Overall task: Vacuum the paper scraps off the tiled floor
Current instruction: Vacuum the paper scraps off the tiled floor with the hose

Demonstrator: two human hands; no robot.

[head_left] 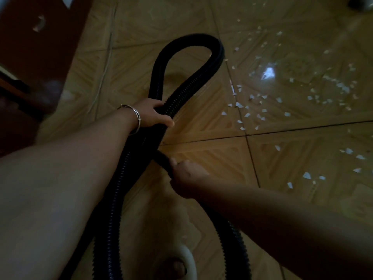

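Closest to me, my right hand [187,176] curls round a smooth black stretch of the vacuum hose [218,51], fingers wrapped tight. A little farther out my left hand [156,115], with a thin bangle [135,118] on its wrist, grips the ribbed part where two runs of hose cross. Beyond it the hose runs out in a long loop over the tiled floor [201,122]. The paper scraps [239,105] lie scattered on the tiles right of the loop, spreading toward the floor's far right side. I judge the vacuuming not yet started. I see no nozzle among the scraps, and the whole litter is left to collect.
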